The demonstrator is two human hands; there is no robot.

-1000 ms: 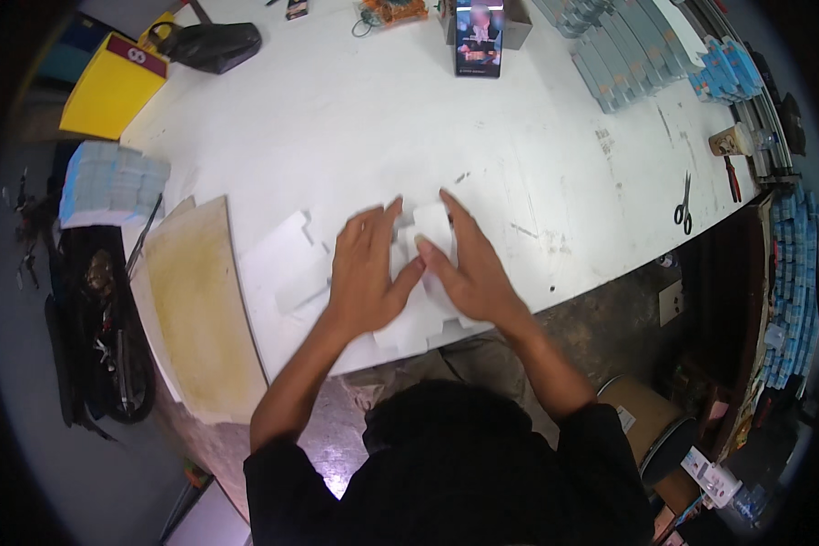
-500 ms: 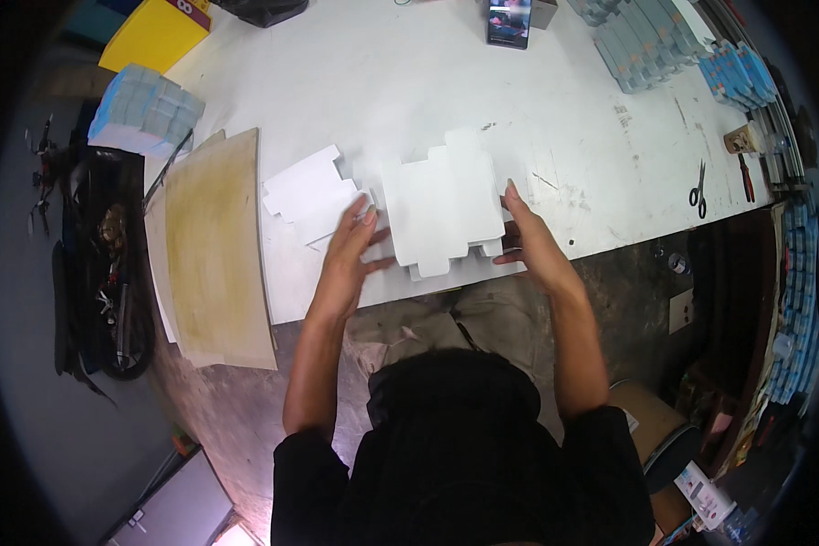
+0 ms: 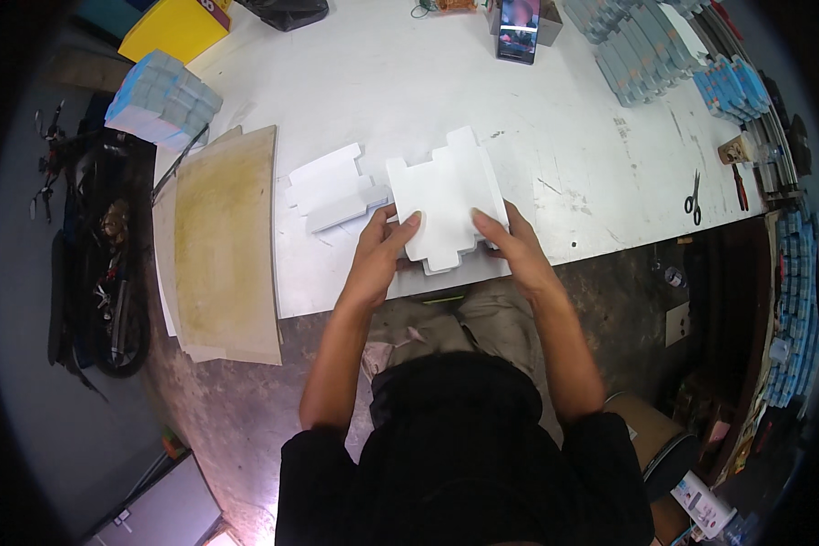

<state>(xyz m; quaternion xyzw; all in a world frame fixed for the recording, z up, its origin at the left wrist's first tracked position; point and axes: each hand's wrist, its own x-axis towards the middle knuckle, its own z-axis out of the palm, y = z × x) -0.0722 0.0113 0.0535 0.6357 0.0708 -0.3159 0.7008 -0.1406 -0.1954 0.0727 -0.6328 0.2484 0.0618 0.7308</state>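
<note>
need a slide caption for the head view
Left hand and right hand hold flat, notched white cardboard between them at the near edge of a white table.

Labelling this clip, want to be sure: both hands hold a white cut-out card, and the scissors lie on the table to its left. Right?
One slip: the scissors lie to the card's right, as the head view shows. The left hand and right hand do hold the white cut-out card.
</note>
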